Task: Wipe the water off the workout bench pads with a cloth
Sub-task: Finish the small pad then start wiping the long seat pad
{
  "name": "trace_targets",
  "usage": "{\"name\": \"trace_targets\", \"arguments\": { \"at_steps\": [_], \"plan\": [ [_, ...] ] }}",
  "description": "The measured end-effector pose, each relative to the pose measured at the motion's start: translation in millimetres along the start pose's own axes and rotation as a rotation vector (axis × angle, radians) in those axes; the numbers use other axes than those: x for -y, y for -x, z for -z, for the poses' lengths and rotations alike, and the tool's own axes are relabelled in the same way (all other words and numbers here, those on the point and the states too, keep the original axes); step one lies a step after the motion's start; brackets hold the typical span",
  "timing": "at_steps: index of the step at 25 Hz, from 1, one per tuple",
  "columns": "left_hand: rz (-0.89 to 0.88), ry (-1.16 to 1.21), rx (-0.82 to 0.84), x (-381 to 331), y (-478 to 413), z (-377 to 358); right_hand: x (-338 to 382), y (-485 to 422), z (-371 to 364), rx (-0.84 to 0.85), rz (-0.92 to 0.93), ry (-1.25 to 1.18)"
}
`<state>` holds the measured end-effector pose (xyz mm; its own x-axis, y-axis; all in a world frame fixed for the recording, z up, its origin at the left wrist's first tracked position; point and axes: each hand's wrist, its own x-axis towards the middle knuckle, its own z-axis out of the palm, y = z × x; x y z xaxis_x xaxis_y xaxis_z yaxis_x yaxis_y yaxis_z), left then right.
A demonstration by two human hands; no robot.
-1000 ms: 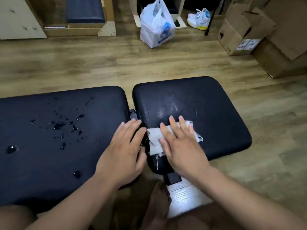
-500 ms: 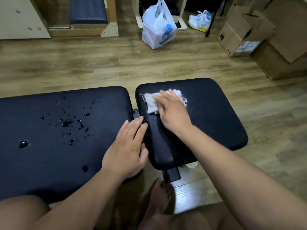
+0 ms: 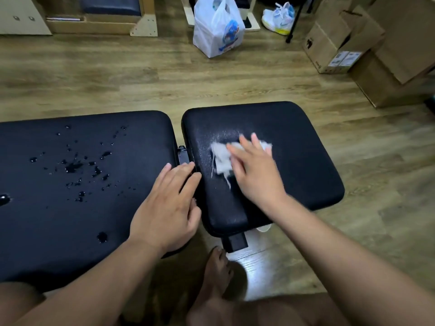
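A wood-plank floor (image 3: pixel 141 78) holds a white plastic bag (image 3: pixel 216 27), cardboard boxes (image 3: pixel 353 43) and a sneaker (image 3: pixel 279 17) beyond a black workout bench. The white cloth (image 3: pixel 220 158) is crumpled and frayed, with loose threads trailing. It lies on the right pad (image 3: pixel 306 149), the shorter surface, under my right hand (image 3: pixel 256 177). My straight, slightly spread fingers (image 3: pixel 246 147) press flat on it, and cloth pokes out to their left and past the tips. My left hand (image 3: pixel 167 208) rests flat, fingers together, at the edge of the left pad (image 3: pixel 47 220), which is beaded with water droplets (image 3: pixel 73 167).
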<state>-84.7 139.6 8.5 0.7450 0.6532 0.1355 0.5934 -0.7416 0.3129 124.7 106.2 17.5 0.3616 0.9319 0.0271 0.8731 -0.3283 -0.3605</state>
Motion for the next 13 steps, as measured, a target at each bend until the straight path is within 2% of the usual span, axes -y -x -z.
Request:
{"name": "trace_targets", "arguments": {
  "at_steps": [3,6,8,11,13],
  "plan": [
    [-0.006,0.000,0.001,1.4,-0.3,-0.3,6.4,-101.5,-5.4,-0.023,-0.037,0.033],
    [-0.018,0.010,-0.004,1.7,-1.8,-1.0,-18.5,-145.4,2.3,0.000,-0.079,-0.006],
    [-0.009,0.009,-0.013,2.1,-0.6,-1.4,-64.3,-135.4,22.5,-0.067,-0.109,0.032],
    [-0.014,0.018,-0.036,2.8,-1.2,-4.3,-135.9,-90.3,65.4,-0.183,-0.418,0.001],
    [-0.016,0.012,-0.036,2.4,-1.4,-4.3,-135.3,-52.9,65.9,-0.234,-0.525,0.010]
  ]
}}
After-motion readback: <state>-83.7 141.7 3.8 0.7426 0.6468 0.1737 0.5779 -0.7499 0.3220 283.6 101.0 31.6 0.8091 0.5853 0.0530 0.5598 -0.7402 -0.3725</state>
